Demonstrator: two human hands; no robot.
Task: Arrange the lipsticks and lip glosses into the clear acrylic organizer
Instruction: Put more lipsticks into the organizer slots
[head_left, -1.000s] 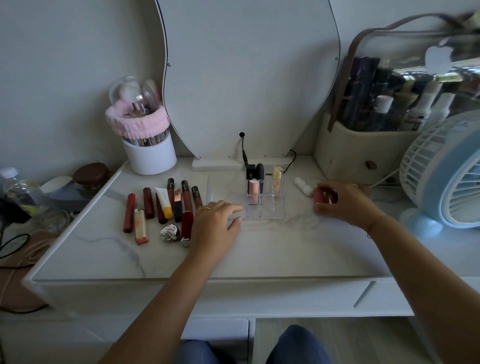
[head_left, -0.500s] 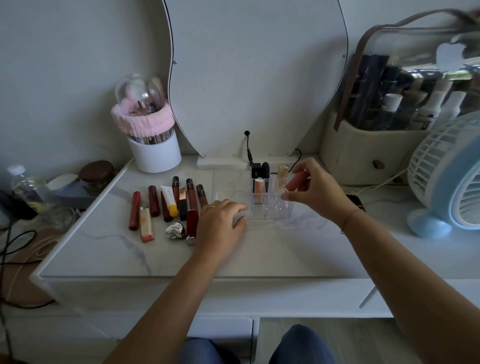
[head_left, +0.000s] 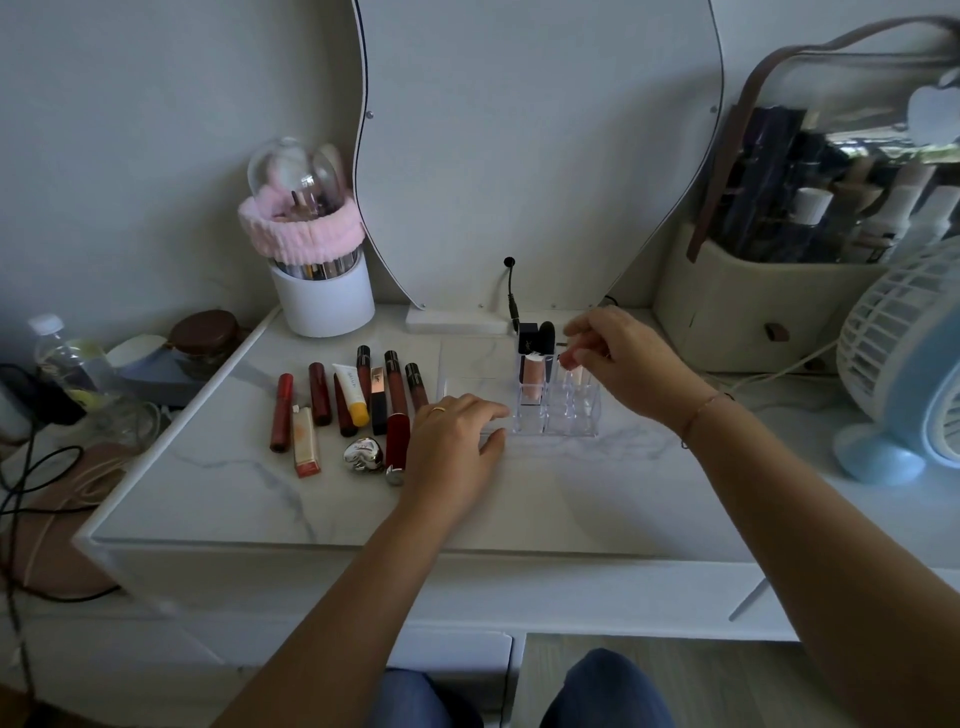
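Right grip (head_left: 618, 358) above organizer (head_left: 556, 410) on marble desk (head_left: 545, 499).

1. The vanity top (head_left: 571, 499) is showing a smooth, polished white surface with grey marble veining.
2. The acrylic organizer (head_left: 569, 415) is appearing as clear, glossy hard plastic.
3. The heart-shaped compact (head_left: 363, 453) is reflecting light like mirror-finish chrome.
4. The lip gloss tubes (head_left: 396, 382) are presenting glossy dark-red plastic bodies with black caps.
5. The headband (head_left: 301, 231) is looking like soft, ribbed pink terry cloth.
6. The brush holder (head_left: 324, 301) is showing matt white plastic under a clear dome.
7. The fan (head_left: 904, 358) is displaying smooth white and pale-blue plastic.
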